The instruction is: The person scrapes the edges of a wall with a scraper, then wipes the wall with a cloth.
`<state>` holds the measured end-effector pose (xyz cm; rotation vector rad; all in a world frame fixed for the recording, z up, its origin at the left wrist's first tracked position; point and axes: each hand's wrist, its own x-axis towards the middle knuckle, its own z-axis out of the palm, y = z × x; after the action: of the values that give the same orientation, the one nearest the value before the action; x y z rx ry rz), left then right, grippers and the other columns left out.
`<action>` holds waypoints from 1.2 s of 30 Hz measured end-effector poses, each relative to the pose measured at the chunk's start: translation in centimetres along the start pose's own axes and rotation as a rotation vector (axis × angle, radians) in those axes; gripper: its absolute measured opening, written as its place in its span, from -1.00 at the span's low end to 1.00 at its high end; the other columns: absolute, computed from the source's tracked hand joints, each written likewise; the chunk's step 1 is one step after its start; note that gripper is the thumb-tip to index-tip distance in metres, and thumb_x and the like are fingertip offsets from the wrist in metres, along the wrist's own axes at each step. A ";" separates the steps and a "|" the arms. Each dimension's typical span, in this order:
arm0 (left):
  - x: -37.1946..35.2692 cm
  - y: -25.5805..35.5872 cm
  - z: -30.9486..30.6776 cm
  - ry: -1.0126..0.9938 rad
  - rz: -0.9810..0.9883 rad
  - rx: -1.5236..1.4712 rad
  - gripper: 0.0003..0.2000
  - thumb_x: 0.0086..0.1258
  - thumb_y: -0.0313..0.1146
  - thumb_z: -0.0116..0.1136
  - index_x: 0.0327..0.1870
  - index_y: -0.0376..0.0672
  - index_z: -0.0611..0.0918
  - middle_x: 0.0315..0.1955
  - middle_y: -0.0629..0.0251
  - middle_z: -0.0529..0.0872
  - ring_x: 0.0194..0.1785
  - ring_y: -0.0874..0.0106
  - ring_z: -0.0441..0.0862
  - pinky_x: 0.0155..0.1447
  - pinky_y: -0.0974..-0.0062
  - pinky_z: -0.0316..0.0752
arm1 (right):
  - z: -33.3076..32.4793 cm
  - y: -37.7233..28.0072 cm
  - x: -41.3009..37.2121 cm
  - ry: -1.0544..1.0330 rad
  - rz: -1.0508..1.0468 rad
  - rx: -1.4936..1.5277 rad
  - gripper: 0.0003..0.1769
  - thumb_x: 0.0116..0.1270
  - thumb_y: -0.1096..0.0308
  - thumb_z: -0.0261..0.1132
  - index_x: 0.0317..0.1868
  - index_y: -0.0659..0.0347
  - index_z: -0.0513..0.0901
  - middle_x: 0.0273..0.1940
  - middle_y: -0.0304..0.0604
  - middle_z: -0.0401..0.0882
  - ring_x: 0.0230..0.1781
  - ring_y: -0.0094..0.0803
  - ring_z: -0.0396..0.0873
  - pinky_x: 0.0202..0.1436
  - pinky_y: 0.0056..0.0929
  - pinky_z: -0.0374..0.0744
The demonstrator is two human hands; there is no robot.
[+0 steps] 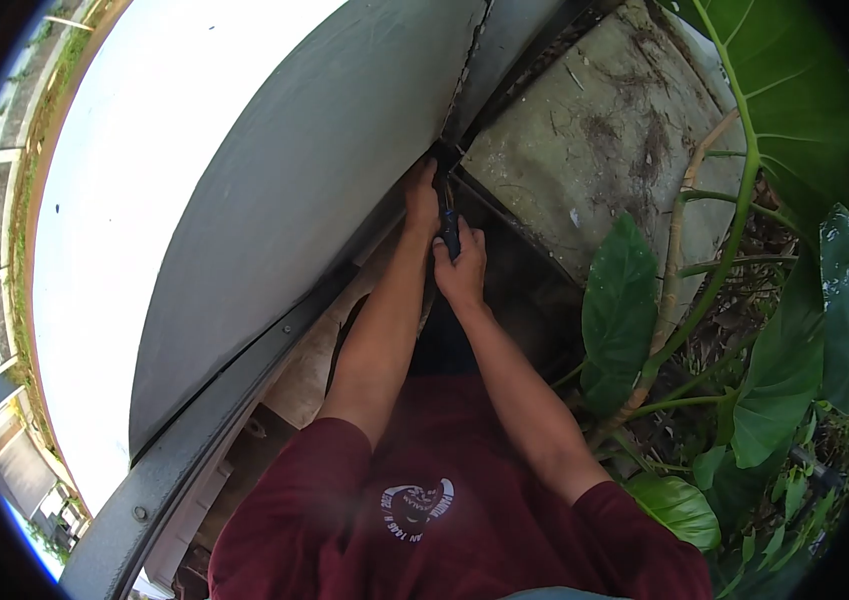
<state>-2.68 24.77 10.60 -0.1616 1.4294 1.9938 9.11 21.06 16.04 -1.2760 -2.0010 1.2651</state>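
My right hand (463,267) is closed round the dark handle of a screwdriver (450,236). The tool's thin shaft points up into the dark corner where the grey panel (274,210) meets a metal frame. Close beside it on the left, my left hand (422,203) reaches to that same corner, against the panel's lower edge. Its fingertips are hidden in shadow, so what they touch does not show. The screwdriver's tip is also lost in the dark.
A stained, weathered slab (584,130) lies to the upper right of my hands. Large green leaves (619,310) and a thick stem (666,290) crowd the right side. A bolted metal rail (244,390) runs along the panel's lower edge on the left.
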 end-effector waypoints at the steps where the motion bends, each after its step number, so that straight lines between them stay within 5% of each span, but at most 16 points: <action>1: 0.0 0.1 0.3 0.028 0.025 0.034 -0.65 0.41 -0.29 0.09 0.07 -0.38 0.59 -0.02 0.20 0.64 0.01 0.39 0.52 0.17 0.45 0.36 | 0.1 0.2 0.3 0.002 -0.017 0.005 -0.42 0.18 0.44 0.26 0.23 0.46 0.44 -0.12 0.16 0.46 -0.11 0.04 0.53 0.02 -0.20 0.52; 10: -0.4 -0.2 0.6 0.098 -0.037 0.035 -0.60 0.39 -0.26 0.13 0.09 -0.41 0.57 0.00 0.14 0.63 0.03 0.38 0.52 0.19 0.45 0.35 | -1.0 1.3 0.6 -0.006 -0.045 0.004 -0.45 0.21 0.43 0.28 0.22 0.46 0.47 -0.16 0.05 0.46 -0.15 -0.10 0.54 -0.01 -0.31 0.52; 22: 2.0 -0.6 -1.7 -0.162 -0.040 0.082 -0.65 0.41 -0.26 0.12 0.06 -0.35 0.58 -0.02 0.18 0.64 0.06 0.33 0.56 0.22 0.41 0.39 | 0.7 0.9 0.2 0.035 -0.092 0.062 -0.42 0.20 0.46 0.25 0.25 0.45 0.43 -0.19 0.10 0.45 -0.16 -0.05 0.53 -0.05 -0.26 0.53; 28: 1.0 -0.7 -0.2 0.119 -0.007 0.361 -0.66 0.37 -0.22 0.23 -0.01 -0.33 0.64 -0.16 0.26 0.66 -0.09 0.44 0.52 0.07 0.49 0.38 | 1.2 1.9 0.7 -0.014 -0.018 0.011 -0.43 0.19 0.47 0.25 0.25 0.44 0.44 -0.17 0.12 0.46 -0.15 -0.01 0.53 -0.04 -0.24 0.54; 33: 0.6 0.2 0.0 -0.011 -0.144 0.050 -0.69 0.39 -0.24 0.22 -0.04 -0.32 0.65 -0.23 0.31 0.68 -0.17 0.49 0.52 -0.01 0.53 0.39 | 0.0 1.9 0.4 -0.015 -0.090 0.073 -0.41 0.18 0.47 0.24 0.25 0.46 0.42 -0.14 0.16 0.44 -0.14 0.06 0.53 -0.06 -0.19 0.54; 36: 0.0 0.4 0.9 0.046 -0.120 0.085 -0.72 0.40 -0.25 0.22 -0.07 -0.31 0.66 -0.25 0.33 0.67 -0.19 0.51 0.52 -0.05 0.53 0.40 | 0.6 2.7 0.6 0.011 -0.103 0.069 -0.44 0.22 0.47 0.25 0.26 0.42 0.43 -0.16 0.09 0.47 -0.17 -0.09 0.53 -0.04 -0.34 0.51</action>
<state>-2.67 25.44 11.27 -0.2515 1.4948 1.8406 9.63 21.70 13.29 -1.1302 -1.9709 1.2640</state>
